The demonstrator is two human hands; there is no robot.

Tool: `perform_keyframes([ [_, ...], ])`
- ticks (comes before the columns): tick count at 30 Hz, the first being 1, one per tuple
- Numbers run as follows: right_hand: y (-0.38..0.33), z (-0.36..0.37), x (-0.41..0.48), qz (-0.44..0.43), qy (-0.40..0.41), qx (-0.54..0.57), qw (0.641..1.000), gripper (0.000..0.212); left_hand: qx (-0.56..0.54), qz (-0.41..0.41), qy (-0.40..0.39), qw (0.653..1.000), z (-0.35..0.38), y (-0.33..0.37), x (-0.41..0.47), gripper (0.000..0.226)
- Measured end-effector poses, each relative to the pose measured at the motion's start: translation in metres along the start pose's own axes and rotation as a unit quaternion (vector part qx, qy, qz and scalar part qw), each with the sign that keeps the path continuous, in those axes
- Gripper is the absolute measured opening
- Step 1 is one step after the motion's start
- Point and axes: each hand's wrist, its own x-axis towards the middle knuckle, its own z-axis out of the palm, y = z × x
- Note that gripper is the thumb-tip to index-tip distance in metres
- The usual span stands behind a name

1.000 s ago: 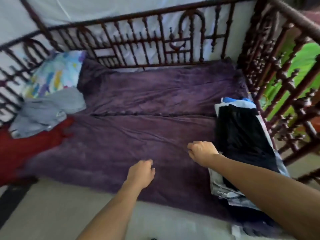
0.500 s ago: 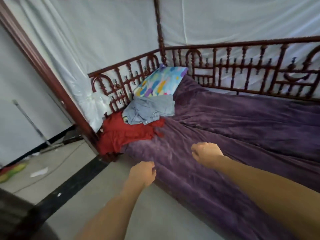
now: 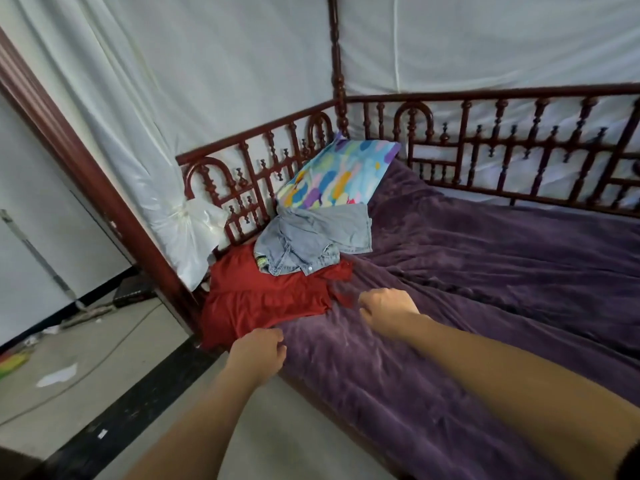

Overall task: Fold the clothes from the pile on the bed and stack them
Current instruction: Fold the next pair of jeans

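The pile lies left of centre: a red garment (image 3: 263, 299) with a denim one (image 3: 311, 244) on top, below the pillow (image 3: 337, 174). Pulling the red one first would likely drag the denim off the bed (image 3: 485, 289). Both arms reach in from the lower frame. The left hand (image 3: 258, 351), curled and empty, is at the red hem. The right hand (image 3: 388, 310), also curled and empty, is just right of it.

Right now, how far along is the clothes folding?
Done: no folded stack shows in this view. In hand: nothing; the left hand and right hand are empty, fingers curled, beside the red garment. Left: that and the denim garment lying crumpled on it.
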Motion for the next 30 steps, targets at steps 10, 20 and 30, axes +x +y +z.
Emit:
perform_keyframes([
  [10, 0.005, 0.001, 0.169, 0.048, -0.011, 0.011, 0.999, 0.030, -0.011, 0.021, -0.001, 1.000, -0.029, -0.080, 0.165, 0.026],
  [20, -0.037, 0.057, 0.309, 0.160, -0.041, 0.020, 0.986, 0.031, -0.001, 0.088, -0.044, 0.995, -0.017, -0.196, 0.310, 0.030],
  [30, -0.100, 0.133, 0.417, 0.253, -0.098, 0.078, 0.959, 0.029, 0.036, 0.161, -0.120, 0.979, -0.015, -0.312, 0.443, 0.027],
])
